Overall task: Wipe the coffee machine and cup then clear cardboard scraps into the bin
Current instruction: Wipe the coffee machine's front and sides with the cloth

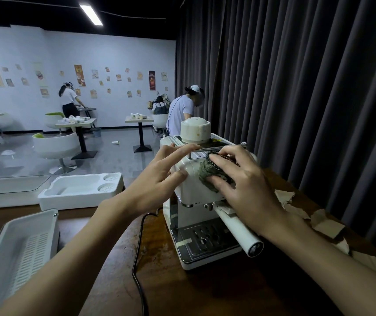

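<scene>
So, left hand (159, 176), grip spread, rests on the glossy white coffee machine (189, 192) while the right hand (239, 179) pinches a crumpled grey-green rag (207, 172) against its rounded front.

A ceiling strip light (91, 14) at far left glares white on the far wall (118, 51); the near wooden counter (205, 293) and right curtain (308, 87) lie dim. Wide-angle distortion bows the edges.
</scene>
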A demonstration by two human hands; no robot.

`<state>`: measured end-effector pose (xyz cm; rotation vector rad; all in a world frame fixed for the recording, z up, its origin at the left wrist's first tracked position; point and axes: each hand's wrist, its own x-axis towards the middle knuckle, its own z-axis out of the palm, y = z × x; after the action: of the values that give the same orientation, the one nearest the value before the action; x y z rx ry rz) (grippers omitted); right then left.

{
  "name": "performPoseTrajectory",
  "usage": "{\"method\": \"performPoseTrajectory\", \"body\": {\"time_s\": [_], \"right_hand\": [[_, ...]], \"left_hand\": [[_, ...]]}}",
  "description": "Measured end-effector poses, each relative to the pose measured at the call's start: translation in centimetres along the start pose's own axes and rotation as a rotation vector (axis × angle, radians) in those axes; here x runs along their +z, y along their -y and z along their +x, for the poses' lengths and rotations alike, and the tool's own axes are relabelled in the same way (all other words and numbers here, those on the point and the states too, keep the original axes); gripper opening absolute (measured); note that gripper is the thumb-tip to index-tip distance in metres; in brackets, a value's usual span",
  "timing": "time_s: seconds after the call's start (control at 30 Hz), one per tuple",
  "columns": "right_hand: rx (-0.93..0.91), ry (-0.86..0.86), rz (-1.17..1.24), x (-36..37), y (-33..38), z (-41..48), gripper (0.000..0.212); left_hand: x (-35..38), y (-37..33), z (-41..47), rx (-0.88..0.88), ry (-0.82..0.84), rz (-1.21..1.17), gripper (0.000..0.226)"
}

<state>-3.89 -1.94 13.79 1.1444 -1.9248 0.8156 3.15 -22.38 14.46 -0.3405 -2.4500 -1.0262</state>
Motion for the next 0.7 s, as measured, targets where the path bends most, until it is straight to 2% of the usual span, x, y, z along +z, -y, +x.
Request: {"method": "performPoseTrajectory", "body": {"time_s": [0.1, 0.3, 0.4, 0.6, 0.7], "right_hand": [[0.037, -0.034, 0.048, -0.6, -1.1, -0.4, 0.040], [0.152, -0.153, -0.027, -2.3, -3.6, -1.6, 0.044], [0.121, -0.162, -0.043, -2.0, -3.1, -1.7, 0.043], [-0.072, -0.030, 0.017, 0.0, 0.1, -1.8, 0.029], [-0.133, 0.028, 0.091, 0.8, 0.9, -1.3, 0.029]], "left_hand": [[0.0, 0.1, -0.1, 0.004, 0.017, -0.013, 0.055], [-0.1, 0.1, 0.1, 0.016, 0.020, 0.028, 0.061], [-0.2, 0.2, 0.1, 0.018, 0.022, 0.016, 0.060], [-0.1, 0.2, 0.0, 0.014, 0.005, 0.017, 0.053], [-0.1, 0.1, 0.0, -0.001, -0.018, 0.019, 0.050]]}}
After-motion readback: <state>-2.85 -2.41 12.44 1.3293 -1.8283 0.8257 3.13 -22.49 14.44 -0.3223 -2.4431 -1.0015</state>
